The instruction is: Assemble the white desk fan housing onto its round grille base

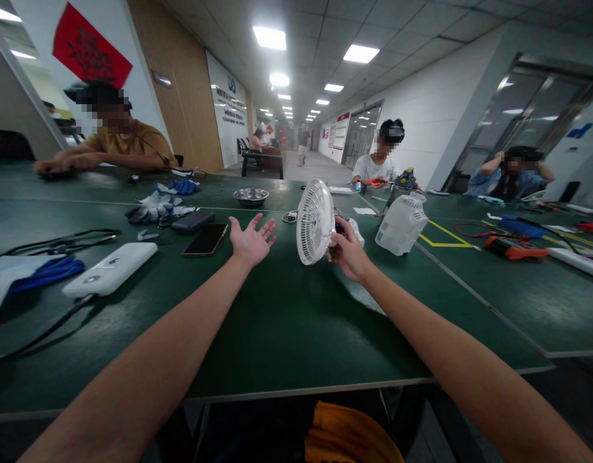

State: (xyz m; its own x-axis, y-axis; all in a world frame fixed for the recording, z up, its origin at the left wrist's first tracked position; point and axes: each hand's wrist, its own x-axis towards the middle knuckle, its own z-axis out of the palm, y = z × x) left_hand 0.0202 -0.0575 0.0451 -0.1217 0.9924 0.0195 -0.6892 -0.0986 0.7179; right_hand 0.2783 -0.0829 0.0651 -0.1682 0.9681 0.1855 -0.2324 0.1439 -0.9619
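My right hand (350, 252) is closed around the back of a small white fan (316, 222), lifted above the green table (277, 334). Its round slatted grille faces left. Behind the grille, the part in my grip is partly hidden by my fingers. My left hand (252, 240) is held palm up over the table, fingers spread, with nothing in it. Close to its left lies a dark phone (206, 240). Right of the fan stands a translucent white plastic housing (401, 224).
A white power bank (110, 270) with a black cable lies at left, near gloves (154, 209) and a dark case (193, 221). A metal bowl (251, 197) stands farther back. An orange multimeter (514, 249) lies at right. Several people sit around the tables.
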